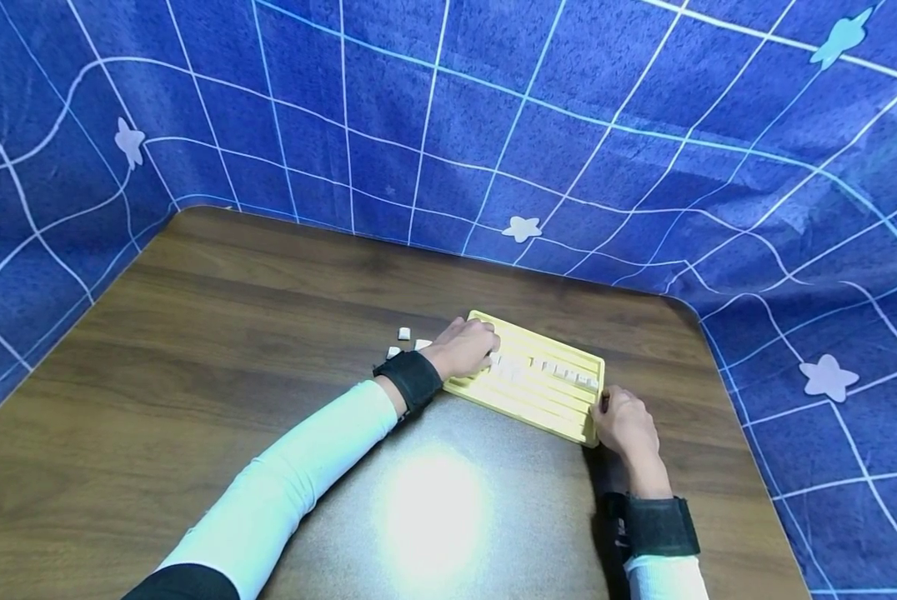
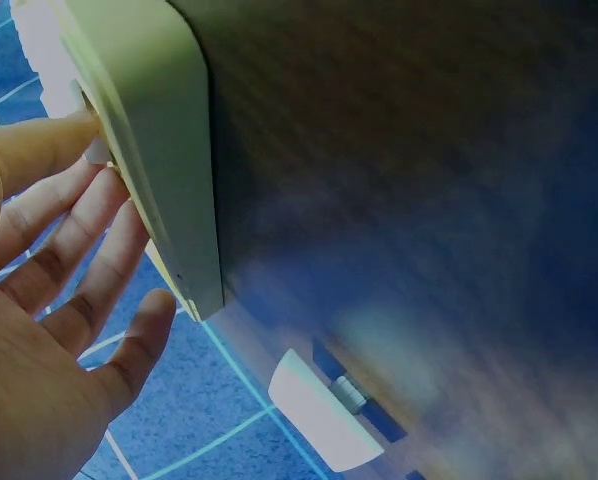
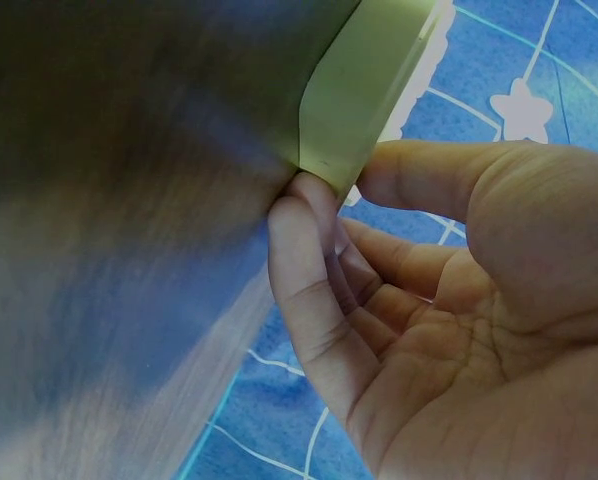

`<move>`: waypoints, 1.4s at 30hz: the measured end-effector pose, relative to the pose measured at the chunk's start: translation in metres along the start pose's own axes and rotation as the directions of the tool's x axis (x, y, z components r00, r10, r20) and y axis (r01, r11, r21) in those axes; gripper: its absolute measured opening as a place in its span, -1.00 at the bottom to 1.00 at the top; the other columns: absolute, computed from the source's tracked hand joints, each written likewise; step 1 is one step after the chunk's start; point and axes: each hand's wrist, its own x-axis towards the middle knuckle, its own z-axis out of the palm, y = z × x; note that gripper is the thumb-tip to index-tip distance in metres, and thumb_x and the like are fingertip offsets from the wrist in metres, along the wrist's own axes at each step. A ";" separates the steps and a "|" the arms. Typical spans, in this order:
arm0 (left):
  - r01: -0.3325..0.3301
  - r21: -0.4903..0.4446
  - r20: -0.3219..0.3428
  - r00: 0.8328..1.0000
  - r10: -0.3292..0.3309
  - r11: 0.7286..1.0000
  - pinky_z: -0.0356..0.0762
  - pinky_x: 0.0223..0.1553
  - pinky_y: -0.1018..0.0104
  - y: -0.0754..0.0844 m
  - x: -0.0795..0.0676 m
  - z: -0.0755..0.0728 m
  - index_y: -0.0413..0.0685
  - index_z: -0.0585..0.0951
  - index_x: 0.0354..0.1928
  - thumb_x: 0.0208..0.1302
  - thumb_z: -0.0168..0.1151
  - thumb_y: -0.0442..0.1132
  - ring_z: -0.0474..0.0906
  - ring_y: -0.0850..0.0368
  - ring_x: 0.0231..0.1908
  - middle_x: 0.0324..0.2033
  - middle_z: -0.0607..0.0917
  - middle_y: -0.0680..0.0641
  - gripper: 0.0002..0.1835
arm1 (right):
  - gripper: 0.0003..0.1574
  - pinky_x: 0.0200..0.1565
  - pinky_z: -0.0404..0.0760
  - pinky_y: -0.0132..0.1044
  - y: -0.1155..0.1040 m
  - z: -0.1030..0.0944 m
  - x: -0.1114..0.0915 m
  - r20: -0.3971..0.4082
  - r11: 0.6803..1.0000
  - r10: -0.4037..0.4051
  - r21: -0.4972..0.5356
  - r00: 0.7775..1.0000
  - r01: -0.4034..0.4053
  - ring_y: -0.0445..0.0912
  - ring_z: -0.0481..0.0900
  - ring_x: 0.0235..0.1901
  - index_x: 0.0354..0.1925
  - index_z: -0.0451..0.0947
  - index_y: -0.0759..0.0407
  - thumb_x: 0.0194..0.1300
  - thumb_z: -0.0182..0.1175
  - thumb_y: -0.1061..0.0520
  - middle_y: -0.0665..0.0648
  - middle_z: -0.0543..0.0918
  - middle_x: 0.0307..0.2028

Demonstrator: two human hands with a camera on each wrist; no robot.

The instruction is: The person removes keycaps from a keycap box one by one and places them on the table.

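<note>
A yellow ridged tray [image 1: 585, 429] lies slanted on the table, with a row of white keycaps [image 1: 568, 372] standing in one of its grooves. My left hand [image 1: 463, 346] is over the tray's left part. In the left wrist view, its thumb and index finger pinch a small white keycap [image 2: 99, 151] at the tray's rim, the other fingers spread loosely. My right hand [image 1: 627, 423] grips the tray's right end near the front corner. In the right wrist view, the thumb lies by the rim of the tray [image 3: 364, 110] and fingertips touch its lower edge.
Several loose white keycaps [image 1: 404, 333] lie on the wooden table [image 1: 283, 275] left of the tray. One keycap [image 2: 324, 415] shows its stem in the left wrist view. A blue curtain [image 1: 388, 125] with white lines and stars surrounds the table's far and side edges.
</note>
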 end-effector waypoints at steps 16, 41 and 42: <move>-0.020 -0.010 -0.050 0.999 0.020 1.000 0.45 -0.15 0.09 -0.008 -0.011 -0.007 -0.04 0.66 -0.36 0.29 0.25 -0.26 0.60 0.05 -0.22 -0.30 0.68 -0.04 -0.92 | -0.51 -0.13 0.56 0.14 0.002 0.002 0.000 -0.015 1.000 -0.022 0.005 1.000 0.022 0.25 0.59 -0.12 0.14 0.43 0.36 0.38 -0.03 0.09 0.40 0.56 -0.01; 0.220 0.027 -0.090 0.972 -0.217 0.975 0.47 0.04 -0.06 -0.082 -0.060 -0.031 -0.05 0.70 -0.12 0.31 0.22 -0.19 0.60 -0.10 0.00 -0.05 0.71 -0.10 -0.81 | -0.50 -0.10 0.54 0.14 0.003 0.001 -0.001 -0.011 0.999 -0.048 0.002 0.999 0.048 0.26 0.57 -0.10 0.14 0.41 0.39 0.37 -0.04 0.09 0.43 0.55 0.01; 0.226 0.033 -0.089 0.971 -0.222 0.974 0.47 0.04 -0.06 -0.085 -0.063 -0.030 -0.05 0.70 -0.13 0.31 0.22 -0.20 0.60 -0.10 -0.01 -0.06 0.71 -0.10 -0.82 | -0.49 -0.10 0.54 0.14 0.003 0.001 -0.001 -0.008 0.999 -0.047 0.004 0.999 0.047 0.25 0.57 -0.10 0.15 0.41 0.39 0.37 -0.04 0.08 0.43 0.55 0.02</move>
